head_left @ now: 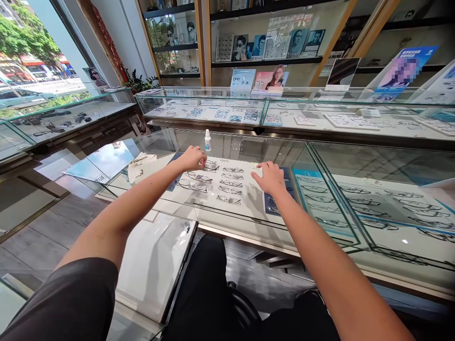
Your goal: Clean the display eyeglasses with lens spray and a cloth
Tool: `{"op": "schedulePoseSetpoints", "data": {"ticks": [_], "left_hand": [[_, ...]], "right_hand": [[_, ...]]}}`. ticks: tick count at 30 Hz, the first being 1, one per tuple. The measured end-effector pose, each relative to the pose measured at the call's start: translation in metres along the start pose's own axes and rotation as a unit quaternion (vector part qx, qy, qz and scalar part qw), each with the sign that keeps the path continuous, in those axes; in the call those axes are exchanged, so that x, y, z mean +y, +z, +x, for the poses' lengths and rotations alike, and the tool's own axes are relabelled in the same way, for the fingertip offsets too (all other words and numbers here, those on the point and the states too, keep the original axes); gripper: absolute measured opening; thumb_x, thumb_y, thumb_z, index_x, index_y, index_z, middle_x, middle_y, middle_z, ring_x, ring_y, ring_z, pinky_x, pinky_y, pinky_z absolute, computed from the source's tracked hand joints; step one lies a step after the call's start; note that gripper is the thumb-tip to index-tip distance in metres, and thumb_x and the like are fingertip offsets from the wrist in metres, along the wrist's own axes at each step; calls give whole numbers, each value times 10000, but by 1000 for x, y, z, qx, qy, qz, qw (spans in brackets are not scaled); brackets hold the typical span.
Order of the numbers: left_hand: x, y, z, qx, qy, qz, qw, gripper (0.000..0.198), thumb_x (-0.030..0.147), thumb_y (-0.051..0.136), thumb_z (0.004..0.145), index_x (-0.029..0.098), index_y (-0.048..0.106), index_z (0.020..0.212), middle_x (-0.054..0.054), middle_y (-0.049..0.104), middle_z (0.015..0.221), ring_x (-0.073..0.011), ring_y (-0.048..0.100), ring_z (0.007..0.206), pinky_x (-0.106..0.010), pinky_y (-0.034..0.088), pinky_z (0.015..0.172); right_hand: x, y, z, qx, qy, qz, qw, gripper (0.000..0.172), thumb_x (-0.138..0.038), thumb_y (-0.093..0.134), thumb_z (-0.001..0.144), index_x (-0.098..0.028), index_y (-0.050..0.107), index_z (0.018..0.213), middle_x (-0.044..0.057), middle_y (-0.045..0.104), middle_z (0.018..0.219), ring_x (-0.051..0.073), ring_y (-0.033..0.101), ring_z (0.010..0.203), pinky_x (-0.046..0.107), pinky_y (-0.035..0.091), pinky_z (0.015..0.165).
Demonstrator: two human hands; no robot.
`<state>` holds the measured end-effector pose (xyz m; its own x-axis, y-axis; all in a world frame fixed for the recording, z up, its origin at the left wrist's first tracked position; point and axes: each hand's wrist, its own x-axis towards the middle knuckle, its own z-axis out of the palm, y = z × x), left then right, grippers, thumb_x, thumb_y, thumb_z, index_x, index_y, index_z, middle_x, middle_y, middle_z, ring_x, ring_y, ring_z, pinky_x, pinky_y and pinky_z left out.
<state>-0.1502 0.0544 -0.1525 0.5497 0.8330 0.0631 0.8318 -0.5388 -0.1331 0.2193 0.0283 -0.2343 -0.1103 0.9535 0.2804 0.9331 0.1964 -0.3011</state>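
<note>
Left hand (192, 158) lay at the far row of the white display tray (249, 201), fingers curled at an eyeglass frame (210, 166), grip not discernible. Right hand (272, 177) rested flat on the tray's right edge, fingers spread. Judged risk: dragging that frame could snag the neighbouring frames (230, 182) or tip the spray bottle (208, 140) just behind.

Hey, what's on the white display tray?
Rows of eyeglass frames lie on the white tray. The left hand and right hand cover whatever lies under them.
</note>
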Motion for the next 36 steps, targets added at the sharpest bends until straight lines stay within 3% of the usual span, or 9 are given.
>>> {"op": "schedulePoseSetpoints", "data": {"ticks": [8,11,14,18,22,25,30,33,36], "left_hand": [[7,-17,-11,13,-16,-3,1000,184,373,741,850,197,767,899,-122,747,1301,-334,595,1207,-432,415,968],[25,-40,-26,52,-13,-1,999,229,412,685,898,186,719,883,-124,778,1089,-328,645,1116,-433,425,959],[57,-66,-54,60,-3,-71,996,207,383,572,962,208,650,885,-50,750,827,-230,660,797,-382,439,847],[113,-79,-107,-24,67,-199,977,146,283,528,929,249,561,791,7,644,621,-170,571,574,-325,403,648],[149,-41,-158,-229,91,-341,907,148,192,598,820,268,505,733,44,652,567,-172,595,520,-321,407,575],[144,10,-183,-350,43,-361,863,167,198,605,767,269,467,706,81,607,492,-204,613,521,-324,435,589],[84,76,-188,-317,-32,-309,896,183,228,578,800,255,434,690,60,603,493,-192,584,472,-313,442,568],[42,98,-174,-248,-74,-246,934,164,214,596,782,241,465,686,38,640,552,-182,635,604,-288,449,629],[10,116,-157,-212,-106,-176,955,155,196,611,742,223,502,635,21,590,497,-171,570,526,-285,388,557]], "right_hand": [[-1,-1,0,-5,6,-1,1000,484,-568,474,1000,-226,655,1290,165,632,1413,373,547,1264,533,431,1043],[-1,-1,0,-6,4,-3,1000,487,-563,468,1002,-222,654,1296,169,631,1423,374,547,1270,536,430,1049],[0,-1,1,-11,4,-3,1000,489,-572,469,1001,-229,655,1296,171,631,1423,376,545,1272,536,432,1044],[1,1,1,-8,8,-3,1000,490,-579,469,1002,-234,659,1295,170,630,1414,378,544,1271,544,431,1053],[2,2,1,-2,5,-1,1000,479,-577,473,1004,-238,664,1283,170,634,1393,379,548,1256,541,434,1046],[1,2,1,1,4,-6,1000,481,-573,474,1005,-234,665,1287,172,633,1395,377,548,1247,534,435,1039],[-1,-1,0,-8,12,-15,1000,504,-571,472,1002,-221,656,1315,174,626,1426,378,544,1260,537,435,1048],[-2,-4,-1,-14,13,-9,1000,501,-568,482,994,-223,655,1314,175,629,1430,387,543,1273,553,433,1055],[-3,-5,-3,-10,12,1,1000,481,-559,493,990,-226,660,1293,180,633,1426,396,545,1269,568,430,1057]]}}
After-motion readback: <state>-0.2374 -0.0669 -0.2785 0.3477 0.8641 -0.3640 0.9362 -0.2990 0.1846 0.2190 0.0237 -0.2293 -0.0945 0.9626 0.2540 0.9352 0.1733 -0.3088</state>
